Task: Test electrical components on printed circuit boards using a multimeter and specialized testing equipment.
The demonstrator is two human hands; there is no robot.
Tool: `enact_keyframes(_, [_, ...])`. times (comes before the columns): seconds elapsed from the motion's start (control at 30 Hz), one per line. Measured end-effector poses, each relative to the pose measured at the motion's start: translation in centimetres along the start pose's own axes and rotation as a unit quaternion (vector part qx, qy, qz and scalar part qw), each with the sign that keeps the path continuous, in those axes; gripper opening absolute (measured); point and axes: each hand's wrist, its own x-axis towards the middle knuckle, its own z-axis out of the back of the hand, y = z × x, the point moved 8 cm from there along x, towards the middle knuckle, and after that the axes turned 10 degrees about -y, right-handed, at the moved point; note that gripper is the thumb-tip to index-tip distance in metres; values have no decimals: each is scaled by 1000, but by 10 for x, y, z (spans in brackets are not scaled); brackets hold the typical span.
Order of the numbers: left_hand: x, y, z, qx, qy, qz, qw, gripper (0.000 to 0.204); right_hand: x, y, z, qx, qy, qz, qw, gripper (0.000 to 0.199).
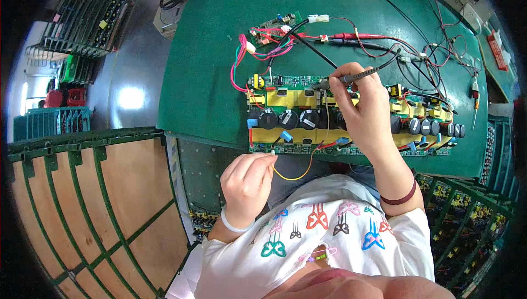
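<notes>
A long green circuit board [299, 80] lies on the green table in front of me, with yellow-wrapped blocks and a row of round black capacitors [289, 119]. My right hand [362, 104] is closed in a pen grip round a grey oscilloscope probe [345, 80]. The probe's tip is at the board's far side, left of centre. At the near left edge of the board, my left hand [247, 181] pinches with thumb and forefinger; a small light-coloured piece shows at the fingertips. A thin yellow lead [296, 179] loops from there toward the board's middle. The fingers hide exactly what they grip.
Behind the board lie a smaller circuit board [273, 31] with pink wires, red and black test leads [357, 36] and tangled cables. A screwdriver [475, 97] is at the right. Green racks [461, 227] of boards stand lower right; a green-framed wooden cart [93, 189] stands at left.
</notes>
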Motion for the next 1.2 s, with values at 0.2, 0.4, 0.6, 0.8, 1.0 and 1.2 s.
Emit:
enact_keyframes(0.2, [4, 3, 0, -4, -10, 10, 1000, 18, 4, 2, -3, -1, -4, -8, 1000, 8])
enact_keyframes(0.4, [6, -2, 5, -3, -9, 5, 1000, 16, 3, 3, -1, -1, 1, -4, 1000, 7])
enact_keyframes(0.6, [-3, -1, 2, 1, -2, -14, 1000, 14, -5, -1, -3, -6, -7, -14, 1000, 8])
enact_keyframes(0.8, [3, -5, 4, 13, -7, -25, 1000, 11, -1, -2, -3, -15, 2, -25, 1000, 9])
enact_keyframes(1.0, [3, -5, 3, 10, -5, -24, 1000, 10, -1, -3, -2, -4, -4, -37, 999, 9])
enact_keyframes(1.2, [0, -5, 3, 10, 0, -19, 1000, 10, -3, -2, -2, 14, -8, -27, 1000, 8])
